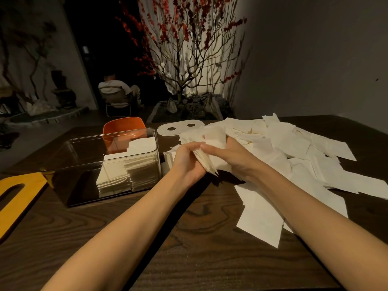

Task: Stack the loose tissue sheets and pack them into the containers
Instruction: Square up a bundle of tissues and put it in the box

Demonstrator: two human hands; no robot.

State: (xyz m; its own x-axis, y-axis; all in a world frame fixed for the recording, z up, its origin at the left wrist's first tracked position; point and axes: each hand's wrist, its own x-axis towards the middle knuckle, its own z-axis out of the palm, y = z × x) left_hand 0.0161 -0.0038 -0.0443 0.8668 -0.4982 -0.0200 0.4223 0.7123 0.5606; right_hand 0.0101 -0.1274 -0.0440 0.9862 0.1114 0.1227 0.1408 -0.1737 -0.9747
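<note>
So from my end I've got both hands up over the middle of the table (189, 238), sharing one bundle of tissue sheets (206, 162). Left hand (188, 162) has its fingers curled round the bundle's left side, right hand (228, 158) wraps it from the right with the thumb lying across the top. The bundle sits edge-on between the two palms, near corner poking down toward the wood, far sheets fanning up past the fingertips.

Count-wise: one clear container (109, 162) on the left, with two neat stacks of tissues (130, 169) inside at its right end, side by side. One orange tub (123, 127) just behind it. One white lid (180, 127) with two holes, far middle. One yellow slotted lid (16, 198) at the near left edge. The loose tissue pile (294, 148) sprawls over the right side, way too many overlapping sheets to count.
</note>
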